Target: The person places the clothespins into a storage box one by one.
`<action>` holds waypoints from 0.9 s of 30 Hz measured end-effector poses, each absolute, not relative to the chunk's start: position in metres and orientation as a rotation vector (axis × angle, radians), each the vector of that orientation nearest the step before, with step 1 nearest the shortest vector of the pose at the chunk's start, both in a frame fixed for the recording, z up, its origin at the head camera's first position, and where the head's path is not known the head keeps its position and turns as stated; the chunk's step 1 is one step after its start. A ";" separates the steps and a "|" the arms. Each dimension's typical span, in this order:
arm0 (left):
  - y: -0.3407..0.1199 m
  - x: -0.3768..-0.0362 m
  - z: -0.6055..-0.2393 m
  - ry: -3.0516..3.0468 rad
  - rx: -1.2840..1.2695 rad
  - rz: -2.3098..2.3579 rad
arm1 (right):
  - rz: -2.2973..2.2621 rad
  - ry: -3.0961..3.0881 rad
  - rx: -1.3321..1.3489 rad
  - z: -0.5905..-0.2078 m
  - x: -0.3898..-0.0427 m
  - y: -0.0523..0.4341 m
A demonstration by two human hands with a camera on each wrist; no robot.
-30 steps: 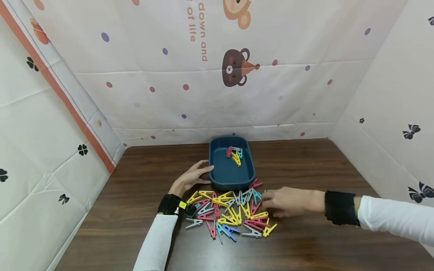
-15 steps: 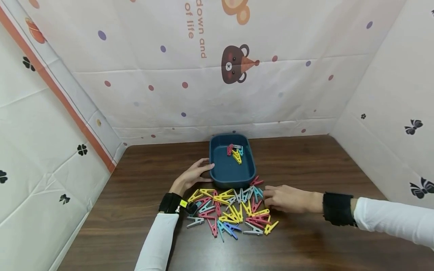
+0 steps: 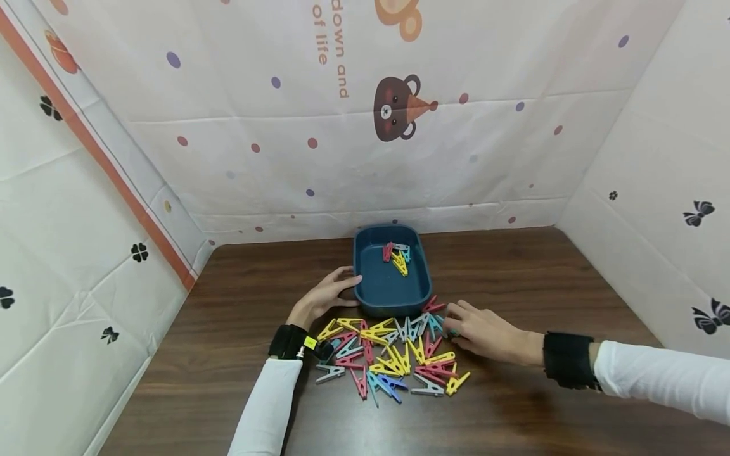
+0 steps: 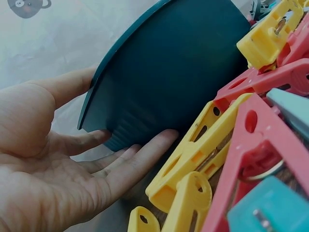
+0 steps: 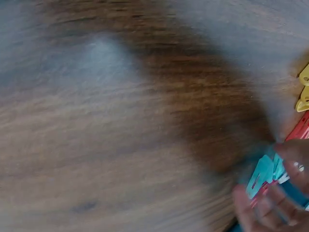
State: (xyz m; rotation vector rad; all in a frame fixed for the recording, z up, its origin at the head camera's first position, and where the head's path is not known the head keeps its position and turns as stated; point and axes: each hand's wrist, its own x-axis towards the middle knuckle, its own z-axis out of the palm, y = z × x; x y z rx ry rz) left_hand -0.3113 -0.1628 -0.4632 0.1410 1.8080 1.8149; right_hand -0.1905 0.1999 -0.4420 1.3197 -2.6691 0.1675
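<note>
Head view: your right hand [image 3: 485,332] is beside the heap of V-shaped plastic clips [image 3: 386,367], near the smooth blue tray [image 3: 388,288]; the sheet [image 3: 228,152] reads "down and", "of life". Left wrist: your left hand [image 4: 58,179], fingers extended, touches the tray. Right wrist: you pinch a teal clip [image 5: 261,174].

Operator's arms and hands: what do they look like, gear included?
Left hand and right hand: no gloves. Left sleeve and right sleeve: plain white, long. Left wristband and right wristband: wide, black. The left one also carries a yellow tag, its marking too small to read, and a small dark device.
</note>
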 end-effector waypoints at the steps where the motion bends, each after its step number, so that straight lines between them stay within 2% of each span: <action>1: -0.163 -0.311 -0.464 1.806 0.139 1.819 | 0.176 -2.696 1.285 -0.442 -0.189 0.199; 9: -0.163 -0.309 -0.462 1.810 0.137 1.828 | 0.269 -2.790 1.219 -0.440 -0.194 0.201; 15: -0.163 -0.310 -0.463 1.810 0.134 1.830 | 0.280 -2.706 1.109 -0.412 -0.216 0.201; 20: -0.163 -0.309 -0.464 1.810 0.130 1.830 | 0.462 -2.748 0.967 -0.370 -0.257 0.179; 24: -0.164 -0.310 -0.464 1.812 0.114 1.829 | 0.634 -2.787 0.889 -0.332 -0.300 0.141; 27: -0.164 -0.312 -0.462 1.805 0.116 1.830 | 0.677 -2.803 0.865 -0.317 -0.335 0.112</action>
